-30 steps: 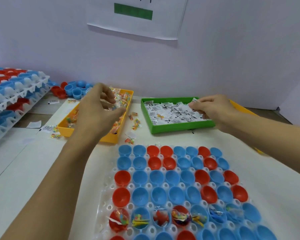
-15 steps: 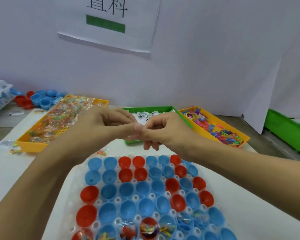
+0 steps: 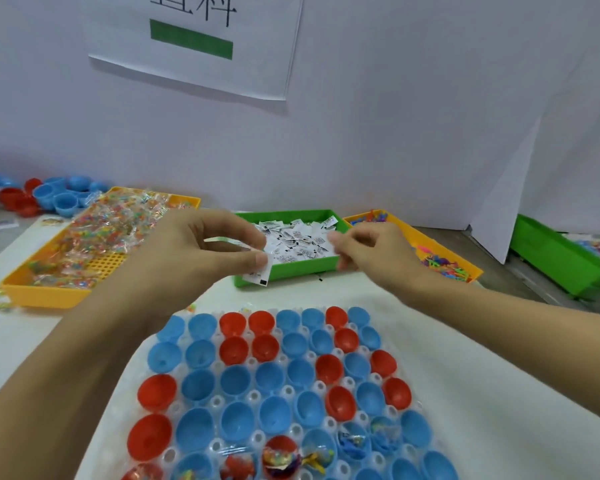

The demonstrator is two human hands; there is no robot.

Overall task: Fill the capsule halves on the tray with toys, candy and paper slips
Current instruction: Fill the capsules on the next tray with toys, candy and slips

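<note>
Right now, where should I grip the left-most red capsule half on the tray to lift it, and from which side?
I would pinch the rim of the left-most red capsule half, coming from above on its left edge. It sits open side up at the edge of the tray, so that side has no neighbour, and its smooth rounded wall offers little else to hold.

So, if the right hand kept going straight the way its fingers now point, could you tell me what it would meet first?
Probably the paper slip pinched in the left hand: the right hand points leftward at it, over the green tray, though depth is unclear.
</note>
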